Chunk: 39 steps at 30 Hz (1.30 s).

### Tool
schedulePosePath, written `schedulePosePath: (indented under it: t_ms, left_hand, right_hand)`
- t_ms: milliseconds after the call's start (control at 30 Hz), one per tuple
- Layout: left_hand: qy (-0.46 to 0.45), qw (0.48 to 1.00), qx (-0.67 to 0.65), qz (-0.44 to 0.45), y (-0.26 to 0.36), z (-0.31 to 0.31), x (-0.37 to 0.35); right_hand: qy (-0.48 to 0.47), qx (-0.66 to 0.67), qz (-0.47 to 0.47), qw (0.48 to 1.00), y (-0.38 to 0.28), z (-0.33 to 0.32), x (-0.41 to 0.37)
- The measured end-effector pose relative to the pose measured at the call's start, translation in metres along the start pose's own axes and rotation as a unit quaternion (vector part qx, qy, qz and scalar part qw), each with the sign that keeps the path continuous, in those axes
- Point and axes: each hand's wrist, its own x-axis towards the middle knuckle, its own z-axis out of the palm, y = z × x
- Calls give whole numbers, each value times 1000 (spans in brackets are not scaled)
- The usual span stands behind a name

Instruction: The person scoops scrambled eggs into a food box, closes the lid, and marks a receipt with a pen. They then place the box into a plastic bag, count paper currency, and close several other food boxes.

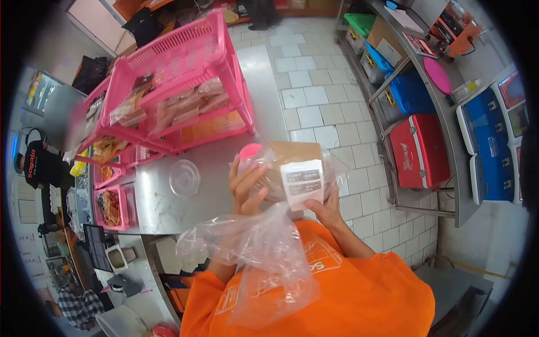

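Observation:
In front of my chest I hold a clear plastic bag with a brown paper package inside. A white printed slip shows on the side facing me. My left hand supports the left side, its fingers bent against the plastic beside a round pink thing. Gripping the lower right, my right hand has its thumb over the slip's bottom edge. The bag's loose, crumpled end hangs down over my orange shirt. What else the bag contains is hard to make out.
Left of me is a steel table with a clear round lid, stacked pink crates of packed goods and a small pink basket. A red cooler and blue-lidded bins sit under the right-hand shelf. People stand at far left.

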Motion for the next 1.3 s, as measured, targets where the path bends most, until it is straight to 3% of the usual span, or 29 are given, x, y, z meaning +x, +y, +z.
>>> schedulePosePath:
  t_ms: [100,133,200,267,300,367,400,467,500,533,633,700,733,800,833,900,967,1100,1133,1200,1267,1300]
  left_hand:
    - [-82,993,65,-56,-33,-33,-61]
    - [-152,967,165,-122,-40,-51,-98]
    - [-23,984,113,-135,4,-62,-75]
    - [-38,943,199,-263,24,-93,-110]
    - [-34,940,209,-267,34,-105,-126]
    - [40,860,271,-430,53,-122,-155]
    - [53,851,284,-438,60,-130,-169]
    - [189,772,283,-537,74,-143,-201]
    - [228,743,313,-546,79,-146,-217]
    - [230,706,333,-581,86,-153,-235]
    - [240,587,412,-654,136,-163,-321]
    - [173,536,501,-657,185,-163,-374]
    - [203,497,522,-663,205,-159,-394]
    - [277,367,481,-747,239,-154,-425]
    - [292,352,484,-746,253,-151,-437]
    - [357,269,453,-771,278,-138,-464]
    - [377,251,443,-774,286,-140,-486]
    - [422,345,472,-693,272,-189,-504]
    - [417,369,501,-663,269,-216,-510]
    - [494,351,514,-607,266,-293,-510]
    - [522,335,599,-507,275,-387,-494]
    - [587,316,602,-440,282,-439,-502]
  right_hand:
    - [51,23,-48,997,3,-14,38]
    - [55,24,-52,997,3,-28,58]
    - [83,64,152,983,77,-114,118]
    - [160,199,-3,967,4,-43,179]
    - [152,179,14,972,12,-53,220]
    - [156,109,57,980,14,-50,290]
    - [148,73,65,984,29,-48,322]
    - [162,20,85,983,58,-34,380]
    - [29,6,126,992,99,-69,429]
    - [-30,-28,-60,997,116,-35,438]
    - [-233,-30,21,972,240,154,406]
    - [-333,-52,53,940,286,240,328]
    - [-366,-62,52,927,316,275,305]
    - [-400,-92,35,911,326,296,263]
    - [-406,-111,18,907,320,304,249]
    - [-413,-154,-20,897,299,307,223]
    - [-416,-196,-67,886,269,315,196]
    - [-397,-275,-161,861,205,321,140]
    - [-385,-293,-187,855,187,323,123]
    - [-360,-328,-243,839,152,332,84]
    - [-330,-364,-303,816,122,348,40]
    - [-308,-378,-333,807,110,358,11]
